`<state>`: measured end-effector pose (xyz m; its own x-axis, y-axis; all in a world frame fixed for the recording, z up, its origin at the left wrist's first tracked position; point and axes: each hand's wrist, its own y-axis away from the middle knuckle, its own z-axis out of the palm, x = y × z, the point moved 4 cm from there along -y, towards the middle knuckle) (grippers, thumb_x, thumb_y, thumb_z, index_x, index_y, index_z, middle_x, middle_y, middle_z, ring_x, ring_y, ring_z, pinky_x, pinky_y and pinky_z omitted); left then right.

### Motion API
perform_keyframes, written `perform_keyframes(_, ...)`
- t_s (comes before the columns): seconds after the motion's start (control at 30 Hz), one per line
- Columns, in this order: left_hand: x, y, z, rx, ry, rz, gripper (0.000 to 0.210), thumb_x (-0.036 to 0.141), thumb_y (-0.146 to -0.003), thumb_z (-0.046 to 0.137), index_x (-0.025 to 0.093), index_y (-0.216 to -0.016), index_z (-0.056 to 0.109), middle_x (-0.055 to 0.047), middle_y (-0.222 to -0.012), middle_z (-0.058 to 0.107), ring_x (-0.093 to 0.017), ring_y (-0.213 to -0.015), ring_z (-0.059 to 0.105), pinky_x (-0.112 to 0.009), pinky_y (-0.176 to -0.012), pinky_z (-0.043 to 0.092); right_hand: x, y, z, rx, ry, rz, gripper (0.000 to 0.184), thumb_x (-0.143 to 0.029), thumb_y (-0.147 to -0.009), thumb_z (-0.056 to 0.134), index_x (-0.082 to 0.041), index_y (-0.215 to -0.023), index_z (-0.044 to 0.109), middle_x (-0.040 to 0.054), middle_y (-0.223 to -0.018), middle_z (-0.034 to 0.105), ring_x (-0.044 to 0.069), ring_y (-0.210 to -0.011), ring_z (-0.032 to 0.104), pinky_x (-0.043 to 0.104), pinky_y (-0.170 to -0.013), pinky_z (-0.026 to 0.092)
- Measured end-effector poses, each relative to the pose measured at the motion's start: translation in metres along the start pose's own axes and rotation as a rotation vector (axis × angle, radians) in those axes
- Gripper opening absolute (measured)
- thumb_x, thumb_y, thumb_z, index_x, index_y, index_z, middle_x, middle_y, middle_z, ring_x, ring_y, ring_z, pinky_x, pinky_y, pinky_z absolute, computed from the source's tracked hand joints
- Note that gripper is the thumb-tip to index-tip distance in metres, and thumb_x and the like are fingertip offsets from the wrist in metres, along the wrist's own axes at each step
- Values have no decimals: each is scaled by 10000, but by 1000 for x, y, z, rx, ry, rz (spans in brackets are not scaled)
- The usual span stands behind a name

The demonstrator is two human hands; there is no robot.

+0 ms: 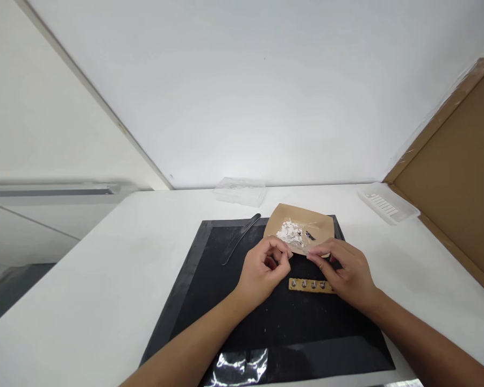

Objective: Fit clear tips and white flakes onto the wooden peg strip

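Note:
My left hand (268, 263) is closed in a pinch at the near edge of a brown paper tray (326, 226); what its fingertips hold is too small to make out. Opposite it, a short gap away, my right hand (342, 266) also pinches with thumb and forefinger, and I cannot tell what is between them. A heap of small white scraps (291, 232) and a few dark bits lie in the tray. Just below the hands, a tan strip (308, 285) carrying several small shiny round pieces lies on the black mat (242, 312), its right end hidden by my right hand.
A dark tweezer-like tool (241, 239) lies aslant on the mat's left side. At the back stands a clear plastic box (240, 192). To the right, a translucent tray (388, 203) with white strips sits beside a cardboard panel (460, 166). A white wall closes off the table's back.

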<state>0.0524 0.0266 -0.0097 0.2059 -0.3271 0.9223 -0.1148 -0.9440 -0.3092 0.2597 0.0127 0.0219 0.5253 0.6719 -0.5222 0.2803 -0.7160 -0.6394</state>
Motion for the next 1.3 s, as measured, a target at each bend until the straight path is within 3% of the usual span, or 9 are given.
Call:
perform_keyframes(0.27,0,-2,-5,63,-173,29,106,144,-805,609,216,-867,561,14,-791,638,-123,-621,591,-234,-576,439,2,0,0,25,10,6,64,-246,-1035,676,-256,-1009,733,25,-917,794,193,-810,745,343,-778,636)
perform_keyframes(0.5,-11,-6,-16,142,-462,-116,128,171,-845,548,247,-880,451,59,-670,538,-152,-544,535,-267,-566,362,2,1,0,12,5,3,53,-223,-1029,685,-255,-1019,726,15,-927,789,183,-829,743,333,-790,632)
perform_keyframes(0.7,-6,-5,-15,36,-661,-158,230,120,-834,553,240,-1027,517,37,-712,651,-199,-602,625,-285,-590,341,1,2,-1,20,2,-13,40,-231,-1025,689,-255,-1009,717,24,-928,795,193,-838,749,342,-772,637)
perform_keyframes(0.83,0,-3,-10,-36,-820,-110,128,129,-801,604,239,-852,562,8,-717,681,-224,-688,646,-299,-606,322,1,2,0,16,-2,-20,35,-235,-1025,691,-254,-1013,718,20,-922,796,188,-831,748,337,-768,639)
perform_keyframes(0.93,4,-2,-10,2,-882,-16,142,122,-800,596,231,-734,536,-28,-757,677,-241,-779,634,-308,-614,343,-1,1,0,16,-4,-28,41,-223,-1022,694,-254,-1018,720,18,-913,793,186,-828,745,334,-764,636)
perform_keyframes(1.03,9,-1,-12,75,-853,109,169,104,-817,565,229,-708,529,-40,-779,656,-239,-825,615,-316,-647,385,-1,1,0,14,-8,-39,48,-210,-1016,701,-254,-1020,719,17,-909,790,185,-828,743,328,-759,631)
perform_keyframes(1.17,13,1,-11,124,-781,206,219,87,-822,544,223,-659,488,-27,-709,613,-205,-722,567,-327,-644,387,0,1,1,9,-14,-40,55,-199,-1006,714,-251,-1024,719,9,-913,786,174,-830,736,312,-760,621)
perform_keyframes(1.3,19,1,-7,95,-649,363,190,70,-811,555,222,-699,536,-34,-709,605,-219,-757,560,-338,-705,454,1,2,1,-1,-23,-42,73,-191,-1003,720,-250,-1045,719,10,-919,783,174,-833,726,311,-761,609)
